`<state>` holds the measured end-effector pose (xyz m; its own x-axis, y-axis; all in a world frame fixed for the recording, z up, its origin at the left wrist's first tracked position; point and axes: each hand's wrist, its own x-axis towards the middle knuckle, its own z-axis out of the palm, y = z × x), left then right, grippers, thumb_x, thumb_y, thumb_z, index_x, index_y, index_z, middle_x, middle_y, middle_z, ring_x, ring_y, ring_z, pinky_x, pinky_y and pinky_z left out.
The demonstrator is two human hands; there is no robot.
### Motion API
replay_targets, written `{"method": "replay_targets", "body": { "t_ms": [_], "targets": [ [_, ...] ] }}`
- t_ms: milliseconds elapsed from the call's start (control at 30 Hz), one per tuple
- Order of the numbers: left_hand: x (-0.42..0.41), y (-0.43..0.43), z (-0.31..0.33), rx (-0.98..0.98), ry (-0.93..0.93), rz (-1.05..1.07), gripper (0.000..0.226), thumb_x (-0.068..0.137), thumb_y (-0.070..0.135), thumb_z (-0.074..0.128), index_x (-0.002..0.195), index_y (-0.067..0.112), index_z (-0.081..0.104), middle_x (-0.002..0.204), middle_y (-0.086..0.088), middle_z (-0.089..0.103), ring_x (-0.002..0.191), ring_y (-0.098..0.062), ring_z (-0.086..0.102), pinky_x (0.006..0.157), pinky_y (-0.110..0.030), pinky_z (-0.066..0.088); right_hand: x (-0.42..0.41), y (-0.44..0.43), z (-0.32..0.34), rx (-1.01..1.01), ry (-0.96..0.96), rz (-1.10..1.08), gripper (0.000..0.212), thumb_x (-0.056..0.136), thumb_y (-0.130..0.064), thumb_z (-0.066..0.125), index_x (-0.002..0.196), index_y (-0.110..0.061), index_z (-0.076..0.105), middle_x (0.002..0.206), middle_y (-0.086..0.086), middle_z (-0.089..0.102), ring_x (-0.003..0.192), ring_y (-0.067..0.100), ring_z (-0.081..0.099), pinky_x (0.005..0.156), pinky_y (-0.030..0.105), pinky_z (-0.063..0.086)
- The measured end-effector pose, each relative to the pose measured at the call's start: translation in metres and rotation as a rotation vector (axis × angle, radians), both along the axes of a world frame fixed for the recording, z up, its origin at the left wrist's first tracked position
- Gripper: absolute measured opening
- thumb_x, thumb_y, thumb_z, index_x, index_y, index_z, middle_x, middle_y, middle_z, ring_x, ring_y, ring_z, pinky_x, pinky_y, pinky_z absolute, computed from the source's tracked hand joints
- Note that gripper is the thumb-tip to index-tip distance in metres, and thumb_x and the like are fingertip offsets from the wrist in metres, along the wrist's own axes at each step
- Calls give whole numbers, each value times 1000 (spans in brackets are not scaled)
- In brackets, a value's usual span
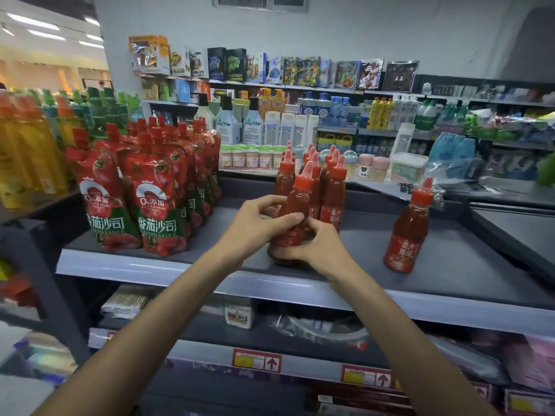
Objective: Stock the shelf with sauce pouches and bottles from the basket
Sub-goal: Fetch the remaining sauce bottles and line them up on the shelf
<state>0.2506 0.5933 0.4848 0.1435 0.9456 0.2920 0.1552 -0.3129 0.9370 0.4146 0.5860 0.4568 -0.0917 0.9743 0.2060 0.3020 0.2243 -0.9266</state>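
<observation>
On the grey shelf [450, 259] stands a red sauce bottle [297, 205] at the front of a cluster of like bottles [333, 193]. My left hand [258, 226] grips it round the middle from the left. My right hand [315, 247] holds its base from the right. Rows of red tomato sauce pouches [153, 199] stand upright at the shelf's left. A single sauce bottle [408, 232] stands apart on the right. The basket is out of view.
Yellow and green bottles [27, 145] fill the neighbouring shelf at far left. Jars, tubs and toiletries [300, 130] line the shelves behind. Lower shelves with price tags [256, 360] run below my arms. Bare shelf surface lies between the cluster and the lone bottle.
</observation>
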Motion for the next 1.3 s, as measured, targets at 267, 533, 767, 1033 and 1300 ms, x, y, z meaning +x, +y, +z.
{"method": "replay_targets", "body": {
  "t_ms": [267,533,767,1033,1300],
  "targets": [
    [-4,13,-10,-6,-112,63,34,86,25,84,118,23,74,106,-9,74,94,-13,74,71,-23,60,-10,17,-10,105,-79,-132,59,66,-14,95,114,-22,62,100,-7,74,87,6,74,80,23,59],
    [3,30,-11,-33,-166,95,40,84,24,86,122,19,74,110,-14,74,95,-16,75,69,-21,60,-18,39,-17,130,-122,-211,52,67,-15,94,103,-27,59,91,-8,72,85,10,72,83,35,62],
    [-14,34,-12,-113,-141,92,33,95,38,73,125,26,70,115,-1,74,103,-12,74,89,-36,63,-12,36,-16,6,-84,-100,65,73,13,82,127,-13,56,93,-2,66,90,17,70,84,30,59],
    [-15,23,-24,-133,-20,74,43,90,11,77,130,19,62,104,-6,72,91,-10,72,74,-24,63,-16,33,-19,58,-130,-190,40,80,10,74,109,-15,65,76,-6,67,71,10,66,77,30,59],
    [-14,22,-25,-109,-73,92,49,87,25,83,130,15,61,101,1,71,83,-2,73,79,-25,61,-16,28,-23,59,-135,-265,40,75,13,64,95,-21,58,94,3,68,90,24,69,85,40,60]
  ]
}}
